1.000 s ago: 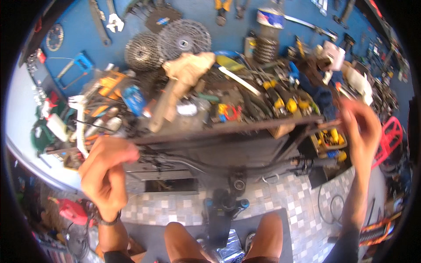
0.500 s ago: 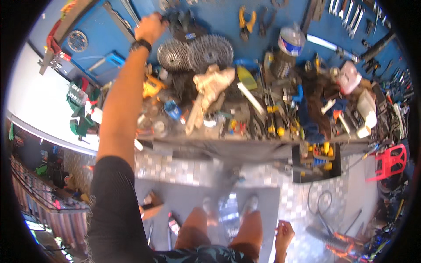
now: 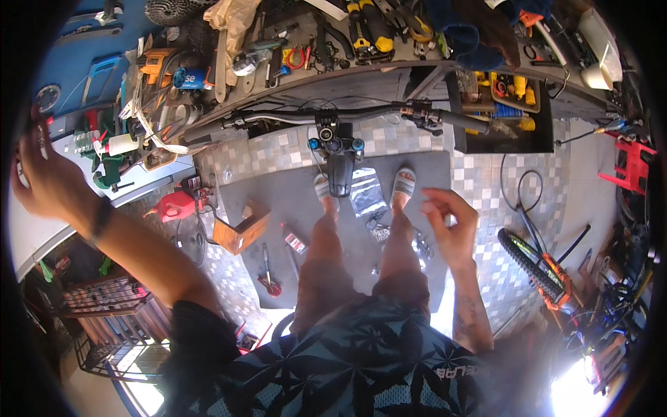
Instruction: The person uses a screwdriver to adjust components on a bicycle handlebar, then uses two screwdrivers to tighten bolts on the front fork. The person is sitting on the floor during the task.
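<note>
My left hand (image 3: 52,174) is stretched out to the far left, beside the blue tool wall and above a white surface. Its fingers are curled around a small dark thing that I cannot make out. My right hand (image 3: 453,226) hangs over the grey mat, right of my right foot. Its fingers are loosely bent and apart, with nothing visible in them. Between the bench and my feet stands a bicycle handlebar (image 3: 379,110) with its stem and a black part below. Nearest my left hand is a white bottle (image 3: 119,144) beside a green clamp tool (image 3: 108,170).
The workbench (image 3: 267,97) holds pliers, a blue can (image 3: 191,78) and a crumpled tan cloth (image 3: 229,21). A black drawer (image 3: 504,142) with yellow parts juts out at right. On the floor are a cardboard box (image 3: 240,233), a red container (image 3: 174,206) and a bicycle wheel (image 3: 531,267).
My left hand has come away from the wall above the sprockets and swung left. My right hand has risen. The view has tilted down, bringing the handlebar and floor into sight.
</note>
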Demonstrator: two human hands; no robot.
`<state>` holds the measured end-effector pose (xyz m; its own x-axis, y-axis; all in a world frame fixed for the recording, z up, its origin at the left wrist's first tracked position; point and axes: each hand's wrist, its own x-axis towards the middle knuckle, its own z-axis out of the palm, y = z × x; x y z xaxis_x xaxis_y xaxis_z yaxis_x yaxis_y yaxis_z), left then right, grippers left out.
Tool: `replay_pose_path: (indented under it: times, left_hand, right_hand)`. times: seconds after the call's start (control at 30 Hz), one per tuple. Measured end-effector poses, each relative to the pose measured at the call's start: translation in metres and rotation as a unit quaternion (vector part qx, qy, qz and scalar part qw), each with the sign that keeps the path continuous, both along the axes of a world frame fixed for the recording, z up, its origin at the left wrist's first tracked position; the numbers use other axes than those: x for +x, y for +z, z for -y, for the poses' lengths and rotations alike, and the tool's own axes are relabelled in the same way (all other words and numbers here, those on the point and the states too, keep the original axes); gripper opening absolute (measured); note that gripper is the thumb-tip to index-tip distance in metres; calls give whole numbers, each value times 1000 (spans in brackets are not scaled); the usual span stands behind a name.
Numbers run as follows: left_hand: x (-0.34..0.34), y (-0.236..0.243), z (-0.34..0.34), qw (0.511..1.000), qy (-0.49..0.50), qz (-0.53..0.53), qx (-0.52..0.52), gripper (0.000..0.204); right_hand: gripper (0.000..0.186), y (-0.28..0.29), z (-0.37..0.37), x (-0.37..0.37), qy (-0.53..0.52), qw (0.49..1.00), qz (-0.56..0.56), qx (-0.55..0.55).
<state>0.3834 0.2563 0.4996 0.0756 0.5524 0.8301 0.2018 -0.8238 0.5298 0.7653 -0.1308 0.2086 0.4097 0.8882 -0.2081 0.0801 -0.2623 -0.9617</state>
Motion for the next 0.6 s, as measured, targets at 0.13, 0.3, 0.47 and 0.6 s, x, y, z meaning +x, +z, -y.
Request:
replay_pose_path:
  times: [0.13, 0.3, 0.47, 0.6]
  left_hand:
    - [54, -121, 120, 923, 69, 17, -377, 33]
    - [130, -258, 197, 553, -350, -203, -729, 55]
    - [109, -343, 202, 453, -396, -11, -798, 58]
    - [119, -410, 230, 430, -406, 227, -774, 79]
  right_hand:
    - [35, -2, -55, -44, 11, 992, -46, 121]
    - [41, -41, -62, -82, 98, 947, -304, -45]
    - [39, -99, -51, -87, 61, 959, -191, -199]
    - [38, -155, -74, -105, -189, 958, -139, -163]
